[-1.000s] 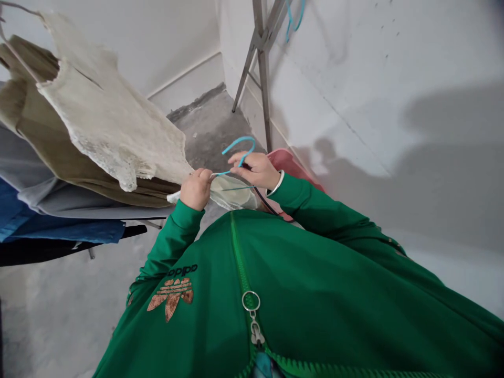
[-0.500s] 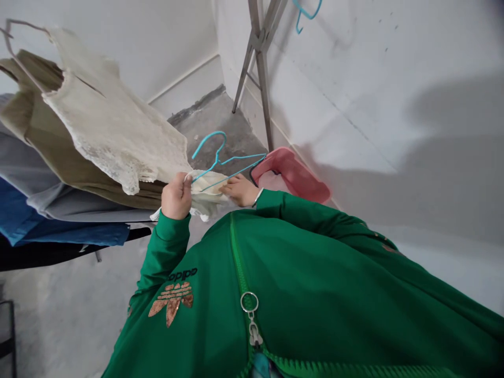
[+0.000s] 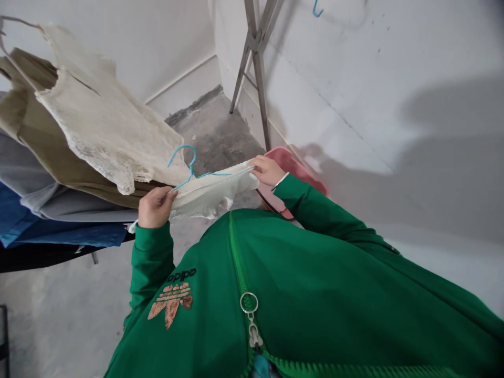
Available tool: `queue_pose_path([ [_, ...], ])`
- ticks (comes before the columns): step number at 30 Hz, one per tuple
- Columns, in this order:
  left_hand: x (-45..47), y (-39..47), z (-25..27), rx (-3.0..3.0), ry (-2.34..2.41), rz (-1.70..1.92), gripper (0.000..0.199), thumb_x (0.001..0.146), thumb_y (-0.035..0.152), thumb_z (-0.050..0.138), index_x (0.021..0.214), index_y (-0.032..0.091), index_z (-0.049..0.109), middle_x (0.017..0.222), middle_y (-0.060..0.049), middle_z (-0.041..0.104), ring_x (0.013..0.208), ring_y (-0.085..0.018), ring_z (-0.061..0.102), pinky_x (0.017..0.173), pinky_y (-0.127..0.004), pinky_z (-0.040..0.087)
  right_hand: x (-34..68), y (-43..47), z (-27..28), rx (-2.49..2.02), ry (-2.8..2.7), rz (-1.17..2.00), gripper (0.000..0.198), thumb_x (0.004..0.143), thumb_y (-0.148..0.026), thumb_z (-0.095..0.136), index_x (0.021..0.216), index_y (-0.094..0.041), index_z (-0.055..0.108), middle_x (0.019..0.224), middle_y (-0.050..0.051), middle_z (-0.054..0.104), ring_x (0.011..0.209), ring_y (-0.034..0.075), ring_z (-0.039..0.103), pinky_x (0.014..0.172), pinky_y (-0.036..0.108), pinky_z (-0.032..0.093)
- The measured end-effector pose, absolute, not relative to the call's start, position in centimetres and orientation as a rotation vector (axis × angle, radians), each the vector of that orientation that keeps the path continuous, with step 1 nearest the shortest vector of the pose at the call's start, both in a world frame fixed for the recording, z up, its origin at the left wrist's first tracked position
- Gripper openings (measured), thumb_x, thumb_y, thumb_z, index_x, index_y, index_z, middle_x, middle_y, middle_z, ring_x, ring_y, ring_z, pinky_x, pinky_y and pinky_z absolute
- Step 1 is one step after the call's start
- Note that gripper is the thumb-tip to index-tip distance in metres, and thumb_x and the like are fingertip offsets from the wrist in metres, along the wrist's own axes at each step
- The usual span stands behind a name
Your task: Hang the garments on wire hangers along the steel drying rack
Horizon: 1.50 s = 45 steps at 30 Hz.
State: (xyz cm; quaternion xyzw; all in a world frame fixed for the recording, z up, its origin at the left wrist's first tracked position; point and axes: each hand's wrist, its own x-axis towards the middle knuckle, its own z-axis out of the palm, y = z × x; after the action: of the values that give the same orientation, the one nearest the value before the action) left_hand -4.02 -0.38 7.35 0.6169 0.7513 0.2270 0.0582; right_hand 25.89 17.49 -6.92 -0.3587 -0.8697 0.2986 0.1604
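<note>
Both grips narrow and loaded here! With the left hand (image 3: 155, 207), pinching the left end of the blue hanger (image 3: 192, 172) and, apparently, some cloth too; with the right hand (image 3: 268, 170), pinching the white garment (image 3: 214, 193) by its corner, right of the hanger. Cloth taut along and below the hanger, hook clear of it; right tip hidden, impossible to tell whether inside the fabric. The danger now: losing that right corner through too light a pinch, or straining the thin fabric through too hard a pull. Risky, too: snagging the hook on the cream top (image 3: 114, 118), right behind the hanger in view, perhaps touching. Farther left of the hanger, an olive garment (image 3: 59, 152), a grey garment (image 3: 73, 202), a blue garment (image 3: 63, 231), crowding that side. Right of the hanger, a pink basin (image 3: 297, 162); beyond the hanger, a cross-legged metal stand (image 3: 255, 43), likely limiting any reach there.
</note>
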Motion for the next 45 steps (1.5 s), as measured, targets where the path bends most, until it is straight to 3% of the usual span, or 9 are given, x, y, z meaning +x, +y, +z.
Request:
queue_pose_path([
  [4, -4.0, 0.0, 6.6, 1.971, 2.402, 0.581, 0.033, 0.086, 0.046, 0.051, 0.084, 0.018, 0.07, 0.072, -0.006, 0.063, 0.07, -0.017, 0.058, 0.065, -0.026, 0.042, 27.1, 16.7, -5.6, -1.023, -2.322, 0.813, 0.019, 0.083, -0.02, 0.043, 0.087, -0.015, 0.061, 0.097, 0.013, 0.062, 0.095, 0.021, 0.056, 0.088, 0.034, 0.045],
  [7, -3.7, 0.3, 6.7, 1.961, 2.482, 0.688, 0.033, 0.088, 0.044, 0.049, 0.084, 0.018, 0.069, 0.074, -0.006, 0.063, 0.073, -0.017, 0.058, 0.067, -0.026, 0.043, 27.8, 15.6, -4.7, -0.827, -2.31, 0.882, 0.018, 0.084, -0.029, 0.049, 0.086, -0.016, 0.061, 0.095, 0.013, 0.064, 0.097, 0.022, 0.058, 0.091, 0.037, 0.047],
  [10, -3.4, 0.6, 6.9, 1.961, 2.513, 0.841, 0.032, 0.088, 0.042, 0.049, 0.081, 0.017, 0.066, 0.073, -0.006, 0.061, 0.073, -0.017, 0.057, 0.069, -0.027, 0.044, 28.5, 14.8, -4.1, -0.663, -2.207, 0.969, 0.029, 0.084, -0.037, 0.055, 0.105, -0.018, 0.061, 0.111, 0.012, 0.064, 0.101, 0.02, 0.06, 0.092, 0.038, 0.05],
  [13, -3.3, 0.7, 7.1, 1.996, 2.488, 0.944, 0.029, 0.087, 0.041, 0.051, 0.079, 0.016, 0.065, 0.072, -0.006, 0.061, 0.071, -0.017, 0.056, 0.068, -0.028, 0.043, 28.9, 15.2, -4.0, -0.735, -2.025, 0.874, 0.039, 0.088, -0.032, 0.05, 0.125, -0.022, 0.053, 0.12, 0.011, 0.061, 0.096, 0.018, 0.062, 0.087, 0.038, 0.053],
  [19, -3.3, 1.3, 7.6, 2.09, 2.385, 0.931, 0.029, 0.087, 0.042, 0.053, 0.077, 0.017, 0.064, 0.069, -0.005, 0.061, 0.069, -0.017, 0.057, 0.066, -0.027, 0.044, 27.0, 18.8, -5.0, -0.8, -2.321, 0.605, 0.052, 0.088, -0.031, 0.052, 0.137, -0.014, 0.048, 0.133, 0.015, 0.056, 0.12, 0.029, 0.051, 0.104, 0.05, 0.041],
  [27, -3.0, 1.4, 7.7, 2.147, 2.252, 0.976, 0.026, 0.088, 0.038, 0.052, 0.076, 0.017, 0.064, 0.065, -0.002, 0.059, 0.063, -0.014, 0.055, 0.062, -0.025, 0.042, 24.1, 20.2, -6.0, -0.577, -2.438, 0.57, 0.028, 0.089, -0.02, 0.043, 0.097, -0.016, 0.069, 0.101, 0.009, 0.071, 0.101, 0.023, 0.059, 0.091, 0.04, 0.045],
  [34, -2.2, 1.8, 6.3, 2.153, 2.234, 0.836, 0.035, 0.09, 0.048, 0.049, 0.084, 0.018, 0.065, 0.071, -0.004, 0.061, 0.067, -0.015, 0.056, 0.065, -0.025, 0.043, 23.0, 17.9, -4.0, -0.621, -2.383, 0.543, 0.029, 0.091, -0.024, 0.039, 0.094, -0.015, 0.067, 0.092, 0.01, 0.07, 0.091, 0.022, 0.063, 0.08, 0.035, 0.046],
  [38, -4.9, 1.6, 5.1, 2.193, 2.235, 0.691, 0.047, 0.084, 0.061, 0.053, 0.099, 0.018, 0.066, 0.086, -0.007, 0.067, 0.081, -0.019, 0.062, 0.072, -0.026, 0.046, 24.4, 18.0, -2.8, -0.767, -2.282, 0.617, 0.03, 0.094, -0.029, 0.039, 0.097, -0.018, 0.067, 0.091, 0.007, 0.071, 0.084, 0.02, 0.065, 0.072, 0.031, 0.049],
  [45, -10.7, -1.0, 3.2, 2.129, 2.26, 0.417, 0.036, 0.089, 0.048, 0.048, 0.088, 0.019, 0.069, 0.077, -0.007, 0.063, 0.069, -0.018, 0.057, 0.064, -0.029, 0.044, 28.3, 19.0, -0.4, -0.758, -2.16, 0.54, 0.034, 0.096, -0.038, 0.04, 0.09, -0.019, 0.068, 0.08, 0.005, 0.071, 0.072, 0.017, 0.066, 0.065, 0.03, 0.051],
])
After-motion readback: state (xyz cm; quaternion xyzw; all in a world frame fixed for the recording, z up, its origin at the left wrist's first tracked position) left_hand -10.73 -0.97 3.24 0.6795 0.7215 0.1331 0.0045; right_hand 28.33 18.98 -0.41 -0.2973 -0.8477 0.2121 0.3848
